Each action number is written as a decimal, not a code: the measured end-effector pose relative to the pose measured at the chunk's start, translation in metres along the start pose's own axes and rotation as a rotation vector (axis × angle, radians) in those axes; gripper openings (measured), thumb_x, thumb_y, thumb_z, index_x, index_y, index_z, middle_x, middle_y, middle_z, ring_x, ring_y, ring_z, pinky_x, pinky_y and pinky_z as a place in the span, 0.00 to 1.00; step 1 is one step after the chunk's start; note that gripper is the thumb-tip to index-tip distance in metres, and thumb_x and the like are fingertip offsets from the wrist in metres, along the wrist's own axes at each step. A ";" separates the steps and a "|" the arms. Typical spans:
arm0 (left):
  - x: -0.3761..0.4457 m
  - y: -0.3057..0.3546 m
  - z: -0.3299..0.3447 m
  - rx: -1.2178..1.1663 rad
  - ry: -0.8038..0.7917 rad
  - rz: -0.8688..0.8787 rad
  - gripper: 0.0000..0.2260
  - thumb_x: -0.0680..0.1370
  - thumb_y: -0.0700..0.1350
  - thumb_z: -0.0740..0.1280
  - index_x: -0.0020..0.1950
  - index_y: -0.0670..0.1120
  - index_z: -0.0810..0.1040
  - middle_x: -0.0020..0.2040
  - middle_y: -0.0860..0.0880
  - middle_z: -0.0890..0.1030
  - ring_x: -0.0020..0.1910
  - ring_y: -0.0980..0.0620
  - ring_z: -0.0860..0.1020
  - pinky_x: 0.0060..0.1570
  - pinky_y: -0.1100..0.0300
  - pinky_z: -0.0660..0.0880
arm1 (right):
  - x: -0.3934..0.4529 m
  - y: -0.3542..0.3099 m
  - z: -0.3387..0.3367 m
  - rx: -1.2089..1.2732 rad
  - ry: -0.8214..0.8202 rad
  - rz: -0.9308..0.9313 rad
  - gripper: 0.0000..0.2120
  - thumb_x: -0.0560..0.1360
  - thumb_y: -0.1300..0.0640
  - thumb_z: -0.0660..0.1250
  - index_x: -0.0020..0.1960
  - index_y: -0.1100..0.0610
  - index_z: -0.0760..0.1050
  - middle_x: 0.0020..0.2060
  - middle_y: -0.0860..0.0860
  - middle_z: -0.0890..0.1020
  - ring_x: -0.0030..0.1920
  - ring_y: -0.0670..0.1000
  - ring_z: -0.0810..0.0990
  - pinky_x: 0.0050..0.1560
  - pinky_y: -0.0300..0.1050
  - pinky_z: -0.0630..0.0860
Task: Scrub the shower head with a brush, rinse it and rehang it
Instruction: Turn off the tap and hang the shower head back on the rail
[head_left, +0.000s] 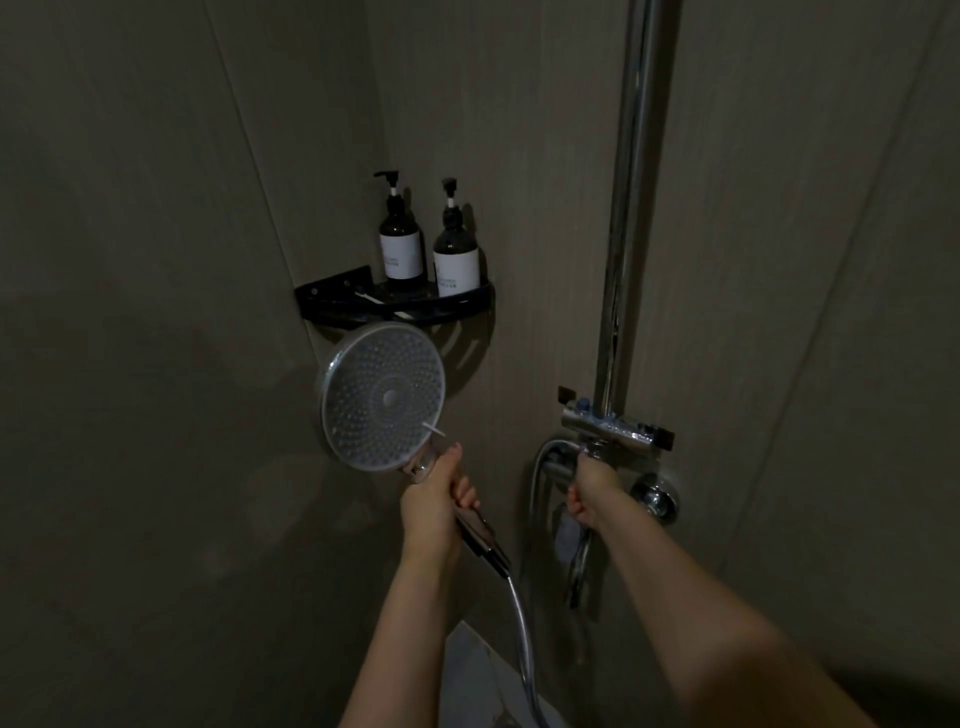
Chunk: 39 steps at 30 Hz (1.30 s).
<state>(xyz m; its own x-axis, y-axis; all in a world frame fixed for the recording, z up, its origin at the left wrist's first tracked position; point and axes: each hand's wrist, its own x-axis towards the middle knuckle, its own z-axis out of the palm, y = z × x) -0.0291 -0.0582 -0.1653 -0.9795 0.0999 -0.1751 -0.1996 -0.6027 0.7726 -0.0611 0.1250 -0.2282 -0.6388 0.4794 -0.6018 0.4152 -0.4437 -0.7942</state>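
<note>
- Head view: the left hand (434, 506) has its grip wrapped around the handle of the shower head (383, 397), which is held up off its holder, left of the chrome riser pipe (626, 208), with the nozzle face turned toward the camera.
- The right hand (592, 491) reaches to the mixer valve (613, 427) and curls its grip around the lever under it; how tightly cannot be told in the dim light.
- No brush shows in either hand. A thin white object lies on the black corner shelf (395, 304), beside two pump bottles (428, 244), but what it is cannot be told.
- No water stream is visible from the nozzles.
- Judgement: scrubbing looks finished and the rinse is about to begin at the valve. Rinsing and rehanging are left.
- The hose (522, 639) trails down from the handle, near the bottom edge.
</note>
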 end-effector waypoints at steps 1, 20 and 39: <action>0.000 0.000 0.000 0.006 -0.005 0.001 0.17 0.77 0.40 0.62 0.30 0.49 0.62 0.18 0.55 0.61 0.16 0.59 0.60 0.19 0.69 0.61 | 0.000 0.000 0.000 0.014 -0.007 -0.003 0.17 0.79 0.48 0.53 0.36 0.56 0.66 0.25 0.51 0.63 0.23 0.47 0.61 0.17 0.28 0.57; -0.005 0.002 -0.002 0.045 0.009 -0.028 0.18 0.77 0.41 0.63 0.29 0.49 0.60 0.17 0.54 0.60 0.15 0.58 0.59 0.19 0.69 0.61 | -0.003 0.008 -0.013 0.579 -0.274 0.104 0.13 0.80 0.54 0.54 0.37 0.54 0.64 0.28 0.49 0.63 0.19 0.43 0.62 0.15 0.30 0.57; -0.017 0.011 -0.003 0.070 0.014 -0.027 0.18 0.77 0.40 0.63 0.29 0.48 0.62 0.17 0.54 0.59 0.15 0.58 0.59 0.19 0.68 0.60 | -0.025 0.018 0.003 1.108 -0.363 0.117 0.17 0.80 0.55 0.46 0.35 0.57 0.62 0.21 0.50 0.64 0.16 0.44 0.61 0.16 0.31 0.54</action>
<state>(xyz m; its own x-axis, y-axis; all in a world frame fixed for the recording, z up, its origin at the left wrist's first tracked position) -0.0149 -0.0683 -0.1558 -0.9734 0.1036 -0.2043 -0.2274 -0.5432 0.8082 -0.0397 0.1029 -0.2271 -0.8560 0.2268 -0.4646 -0.1928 -0.9738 -0.1202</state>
